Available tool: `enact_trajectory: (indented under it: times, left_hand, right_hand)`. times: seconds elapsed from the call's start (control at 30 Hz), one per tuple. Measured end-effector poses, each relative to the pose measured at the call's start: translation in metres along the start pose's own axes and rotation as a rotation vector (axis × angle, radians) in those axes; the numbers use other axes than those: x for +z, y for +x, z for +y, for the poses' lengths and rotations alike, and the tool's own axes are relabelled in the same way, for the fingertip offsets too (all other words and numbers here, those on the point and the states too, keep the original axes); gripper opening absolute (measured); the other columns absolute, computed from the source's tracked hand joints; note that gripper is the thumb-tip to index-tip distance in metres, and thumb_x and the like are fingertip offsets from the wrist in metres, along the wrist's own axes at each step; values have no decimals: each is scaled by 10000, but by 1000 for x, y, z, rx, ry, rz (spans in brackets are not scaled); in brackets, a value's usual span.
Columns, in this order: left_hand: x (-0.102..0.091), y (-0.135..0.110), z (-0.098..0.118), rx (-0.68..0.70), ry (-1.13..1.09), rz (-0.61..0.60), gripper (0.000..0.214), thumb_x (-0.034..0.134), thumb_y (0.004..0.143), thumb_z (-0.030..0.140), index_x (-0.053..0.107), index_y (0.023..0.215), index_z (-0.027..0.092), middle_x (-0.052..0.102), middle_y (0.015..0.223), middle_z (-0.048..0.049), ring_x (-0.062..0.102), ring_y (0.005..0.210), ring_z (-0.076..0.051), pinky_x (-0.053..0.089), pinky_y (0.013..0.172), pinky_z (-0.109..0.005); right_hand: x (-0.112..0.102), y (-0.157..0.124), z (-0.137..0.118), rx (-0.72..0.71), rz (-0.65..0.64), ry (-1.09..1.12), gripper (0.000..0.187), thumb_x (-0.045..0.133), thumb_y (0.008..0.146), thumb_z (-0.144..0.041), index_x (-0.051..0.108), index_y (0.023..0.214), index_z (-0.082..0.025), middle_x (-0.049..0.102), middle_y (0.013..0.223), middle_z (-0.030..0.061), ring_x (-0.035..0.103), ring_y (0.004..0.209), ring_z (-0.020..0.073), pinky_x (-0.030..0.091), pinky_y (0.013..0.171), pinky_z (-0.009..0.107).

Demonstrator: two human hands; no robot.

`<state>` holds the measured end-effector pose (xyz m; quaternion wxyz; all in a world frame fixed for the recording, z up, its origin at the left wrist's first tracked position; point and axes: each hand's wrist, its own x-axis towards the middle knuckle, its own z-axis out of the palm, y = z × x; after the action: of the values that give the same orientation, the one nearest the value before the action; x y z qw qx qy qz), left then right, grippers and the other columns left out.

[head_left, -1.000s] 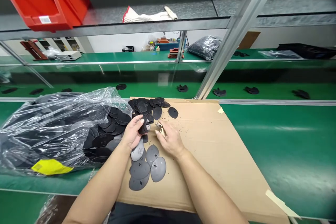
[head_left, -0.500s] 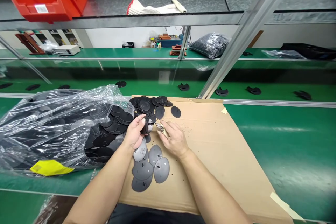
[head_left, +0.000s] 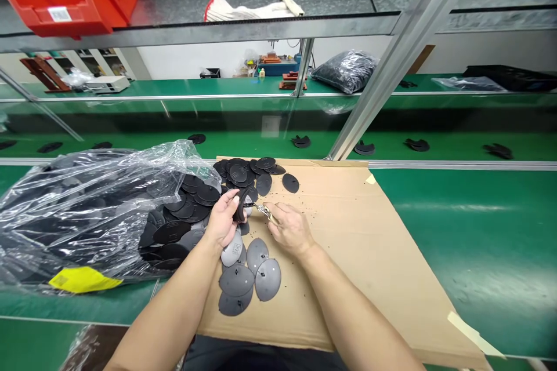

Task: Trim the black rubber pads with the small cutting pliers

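Metal tool (head_left: 263, 210) has moved left, right up to the black piece (head_left: 238, 208)

A second ago there was a gap; now the tip is at the right side of the piece. The left hand (head_left: 221, 221) pinches the black piece between thumb and fingers; I can't tell if it has more than one. The right hand (head_left: 290, 229) is wrapped around the tool. The black piece is held up over the left part of the cardboard (head_left: 348, 255), between the black pile (head_left: 237, 171) and the grey ovals (head_left: 267, 280).

A slip looks like the biggest worry. If the tool slides off, it could nip the left hand, because the fingers are so close. Too hard a squeeze could mark or crack the piece. Too loose a pinch could let it twist and drop. The left hand is also near the loose pieces (head_left: 172, 232) by the plastic bag (head_left: 100, 208), so a bump could make them slide.
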<state>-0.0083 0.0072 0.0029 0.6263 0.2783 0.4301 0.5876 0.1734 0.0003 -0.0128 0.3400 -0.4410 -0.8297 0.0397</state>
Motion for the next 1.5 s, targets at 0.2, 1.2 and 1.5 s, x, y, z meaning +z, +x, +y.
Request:
enact_trajectory:
  times: [0.2,1.2,1.5]
  left_hand:
    - [2,-4,1,69,-41,12,567,805,588,196,516,1075,207,623,939,-13,629,782,-123,517,684,-246]
    - [-1,-3,12,-252,-285,-104,311,751,735,284,609,988,172,503,638,45,404,425,-18,265,333,-107]
    - [2,-2,6,-273,-161,-101,308,780,693,278,606,918,160,523,638,44,398,376,-9,250,311,-105]
  right_hand:
    - [4,0,-1,213,38,272,310,533,821,-208,649,1107,-233,591,756,19,566,678,175,478,656,294]
    - [3,-3,-19,-7,-13,142,333,496,868,-227,587,1184,-171,630,906,78,581,829,203,488,819,327]
    - [-2,-1,-25,-3,-139,56,396,513,870,-223,560,1259,-165,615,901,79,573,839,206,473,860,332]
